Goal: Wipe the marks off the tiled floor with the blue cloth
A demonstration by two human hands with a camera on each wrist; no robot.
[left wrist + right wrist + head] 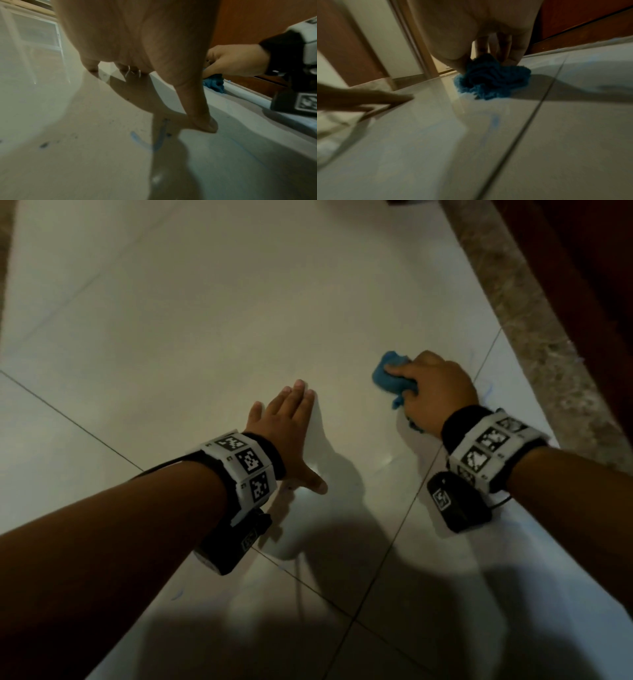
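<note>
Fingers of the right hand (pixel 435 386) curl around the bunched blue cloth (pixel 392 376), pressing it onto the tiled floor (pixel 205 320); the left hand (pixel 286 422) lies flat nearby, fingers straight.

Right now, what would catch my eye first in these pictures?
The bunched blue cloth, gripped by the right hand and pressed to the pale tiled floor near the speckled border. Next, the left hand lies flat on the tile, with blue marks beside its thumb.

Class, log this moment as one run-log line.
right hand: grips blue cloth on tiled floor | left hand: flat on floor | blue marks: remain
</note>
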